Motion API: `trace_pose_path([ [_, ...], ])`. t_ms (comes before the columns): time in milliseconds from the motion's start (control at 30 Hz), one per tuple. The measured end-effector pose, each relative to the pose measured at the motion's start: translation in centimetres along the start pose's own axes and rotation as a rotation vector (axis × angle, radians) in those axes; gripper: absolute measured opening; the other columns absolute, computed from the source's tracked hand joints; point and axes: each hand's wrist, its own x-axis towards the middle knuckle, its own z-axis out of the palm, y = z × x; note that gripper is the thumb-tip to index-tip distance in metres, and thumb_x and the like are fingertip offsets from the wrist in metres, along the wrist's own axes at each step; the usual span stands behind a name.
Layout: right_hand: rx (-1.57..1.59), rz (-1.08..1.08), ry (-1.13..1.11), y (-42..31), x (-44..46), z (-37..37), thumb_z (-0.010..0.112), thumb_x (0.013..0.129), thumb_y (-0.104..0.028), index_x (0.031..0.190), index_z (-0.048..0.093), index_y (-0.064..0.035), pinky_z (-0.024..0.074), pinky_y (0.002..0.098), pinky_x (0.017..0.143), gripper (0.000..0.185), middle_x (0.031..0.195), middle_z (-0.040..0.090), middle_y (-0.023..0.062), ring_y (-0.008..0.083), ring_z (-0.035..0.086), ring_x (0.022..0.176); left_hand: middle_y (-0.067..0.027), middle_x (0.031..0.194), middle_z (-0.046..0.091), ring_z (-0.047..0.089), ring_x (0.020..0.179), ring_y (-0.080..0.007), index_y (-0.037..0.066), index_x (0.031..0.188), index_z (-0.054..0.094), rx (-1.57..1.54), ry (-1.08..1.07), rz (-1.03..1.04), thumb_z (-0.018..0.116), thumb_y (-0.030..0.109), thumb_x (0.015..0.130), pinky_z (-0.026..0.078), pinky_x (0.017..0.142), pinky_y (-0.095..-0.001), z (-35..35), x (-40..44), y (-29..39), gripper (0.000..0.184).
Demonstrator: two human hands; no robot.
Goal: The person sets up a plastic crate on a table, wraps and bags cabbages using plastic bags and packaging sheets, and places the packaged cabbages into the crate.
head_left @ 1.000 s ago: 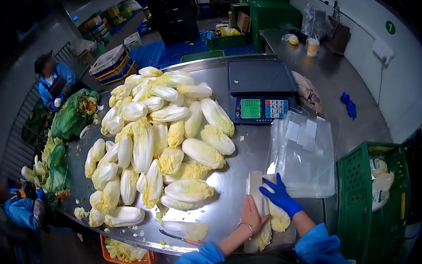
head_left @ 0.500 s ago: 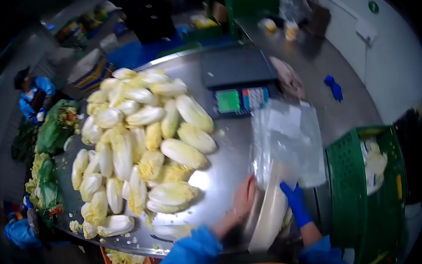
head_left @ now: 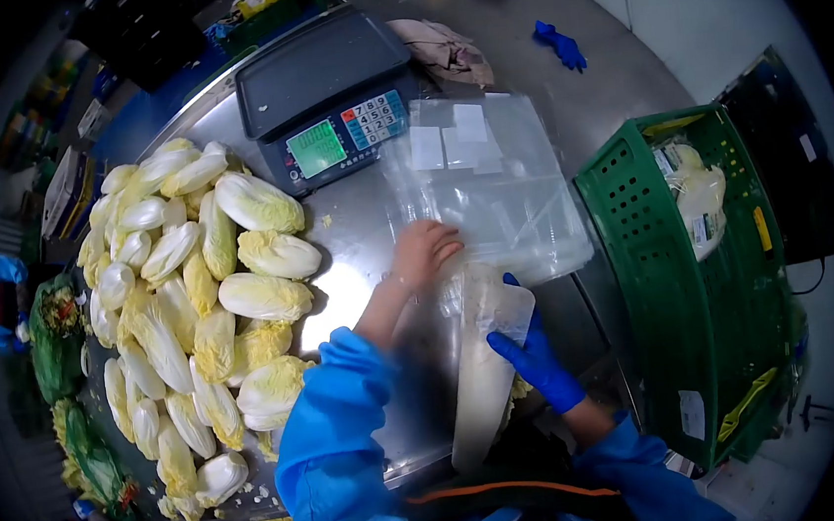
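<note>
My bare left hand [head_left: 426,253] is at the lower left edge of a stack of clear plastic bags [head_left: 500,194], its fingers bent and partly blurred; what lies under them is hidden. My right hand, in a blue glove [head_left: 534,349], grips the right side of a filled clear bag [head_left: 482,374], thumb on top. Pale cabbage shows through that bag, which lies slanted near the table's front edge. White labels [head_left: 472,124] rest on the bag stack. To the left is a large pile of Chinese cabbages [head_left: 178,311].
A digital scale [head_left: 323,95] stands beyond the cabbages. A green crate [head_left: 634,241] with bagged produce [head_left: 699,201] is at the right. A blue glove [head_left: 560,45] and a cloth [head_left: 443,50] lie at the back. Two co-workers [head_left: 2,302] are at the far left.
The view has swung to the right. My left hand has left the filled bag and moved up to the stack of bags. My right hand has moved to grip the filled bag's edge.
</note>
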Motion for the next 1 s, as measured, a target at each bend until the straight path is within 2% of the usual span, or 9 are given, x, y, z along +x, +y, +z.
trace_pose_path([
  [100,-0.002,0.007,-0.005,-0.7,0.2,-0.3,0.068,0.077,-0.010,0.139,0.024,-0.0008,0.0385,0.0330,0.095,0.077,0.131,0.040,0.0138,0.0207,0.045,0.115,-0.0095,0.090,0.061,0.058,0.085,-0.0272,0.016,0.093,0.065,0.165,-0.231,0.017,0.069,0.027,0.072,0.046,0.074,-0.0340,1.2,2.8,-0.8,0.024],
  [133,0.023,0.010,0.005,-0.7,0.2,-0.2,0.068,0.077,-0.010,0.139,0.024,-0.0006,0.0388,0.0328,0.095,0.077,0.130,0.040,0.0137,0.0206,0.045,0.114,-0.0105,0.086,0.061,0.058,0.083,-0.0273,0.015,0.089,0.067,0.185,-0.368,-0.066,0.070,0.027,0.071,0.046,0.074,-0.0340,0.2,3.5,-0.1,0.022],
  [267,0.017,-0.022,0.055,-0.3,0.1,0.6,0.069,0.077,-0.012,0.136,0.030,0.0007,0.0406,0.0333,0.093,0.072,0.129,0.044,0.0148,0.0225,0.049,0.111,-0.0110,0.079,0.063,0.059,0.078,-0.0279,0.010,0.082,0.067,-0.194,-0.192,-0.270,0.066,0.023,0.072,0.047,0.072,-0.0370,1.1,1.7,-2.1,0.016],
  [367,-0.151,-0.143,0.058,0.8,0.7,0.3,0.070,0.076,-0.015,0.132,0.036,0.0018,0.0419,0.0347,0.091,0.067,0.129,0.045,0.0169,0.0259,0.051,0.109,-0.0137,0.084,0.063,0.061,0.081,-0.0305,0.009,0.080,0.066,0.000,-0.269,-0.429,0.052,0.020,0.080,0.048,0.072,-0.0399,-1.4,0.1,2.2,0.019],
  [400,-0.219,-0.189,0.070,1.4,0.7,0.8,0.070,0.076,-0.016,0.130,0.038,0.0021,0.0422,0.0353,0.091,0.066,0.129,0.045,0.0178,0.0273,0.052,0.109,-0.0162,0.084,0.063,0.062,0.079,-0.0320,0.006,0.080,0.066,0.079,-0.312,-0.280,0.052,0.020,0.079,0.049,0.071,-0.0410,-1.7,-1.5,2.4,0.019],
  [533,-0.251,-0.187,0.026,1.3,1.7,1.6,0.070,0.075,-0.019,0.127,0.042,0.0026,0.0436,0.0360,0.089,0.063,0.124,0.049,0.0192,0.0298,0.054,0.105,-0.0180,0.084,0.063,0.062,0.079,-0.0318,0.004,0.084,0.064,0.151,-0.352,-0.360,0.055,0.017,0.076,0.049,0.070,-0.0406,-4.8,-3.1,5.5,0.017],
  [733,-0.130,-0.092,-0.027,0.1,1.1,2.9,0.069,0.075,-0.021,0.129,0.041,0.0021,0.0448,0.0350,0.087,0.065,0.118,0.053,0.0183,0.0298,0.056,0.102,-0.0110,0.078,0.064,0.061,0.075,-0.0302,0.007,0.084,0.065,0.117,0.091,-0.183,0.057,0.017,0.075,0.048,0.066,-0.0395,-3.6,-4.8,3.3,0.015],
  [867,-0.268,-0.157,-0.054,0.0,1.3,3.4,0.069,0.075,-0.021,0.129,0.040,0.0021,0.0455,0.0349,0.086,0.065,0.116,0.054,0.0182,0.0289,0.057,0.100,-0.0012,0.092,0.060,0.054,0.086,-0.0248,0.018,0.092,0.064,0.194,-0.376,-0.322,0.062,0.022,0.075,0.040,0.075,-0.0402,-1.5,-4.6,-0.2,0.018],
  [1000,-0.210,-0.166,-0.048,0.5,1.3,3.4,0.069,0.075,-0.022,0.129,0.041,0.0020,0.0454,0.0354,0.086,0.065,0.114,0.055,0.0177,0.0286,0.057,0.101,-0.0006,0.091,0.060,0.054,0.085,-0.0223,0.018,0.093,0.062,0.186,-0.290,-0.347,0.060,0.017,0.073,0.040,0.075,-0.0411,-4.1,-6.0,-0.4,0.020],
])
